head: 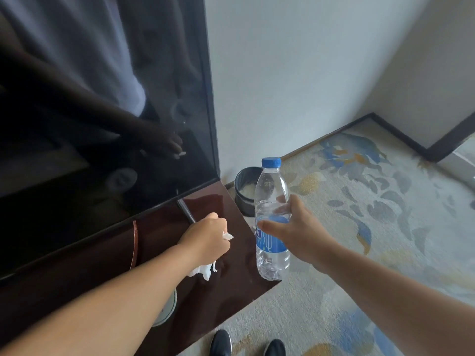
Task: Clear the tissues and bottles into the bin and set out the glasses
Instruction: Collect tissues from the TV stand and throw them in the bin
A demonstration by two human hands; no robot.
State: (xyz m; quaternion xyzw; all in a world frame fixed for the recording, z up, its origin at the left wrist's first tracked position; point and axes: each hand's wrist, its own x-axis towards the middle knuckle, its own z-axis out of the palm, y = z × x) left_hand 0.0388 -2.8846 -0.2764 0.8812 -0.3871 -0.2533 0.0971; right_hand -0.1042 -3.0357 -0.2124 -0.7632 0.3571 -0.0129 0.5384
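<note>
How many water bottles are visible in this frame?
1. The bottle, blue-capped and upright, is gripped by the right hand at the dark cabinet's right edge, in front of the bin. Others may be hidden behind the arms.

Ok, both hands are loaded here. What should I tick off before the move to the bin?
1. Left hand grips the tissue: ok, its fingers are curled round it and loose ends stick out.
2. Right hand holds the bottle: ok, thumb and fingers wrap round its middle.
3. Cap on the bottle: ok, the blue cap is in place.
4. Bin open: ok, it stands on the floor past the table corner with no lid.
5. Room in the bin: ok, only something pale lies low inside.
6. Bottle lifted off the table: cannot tell, its base overlaps the table edge.
</note>
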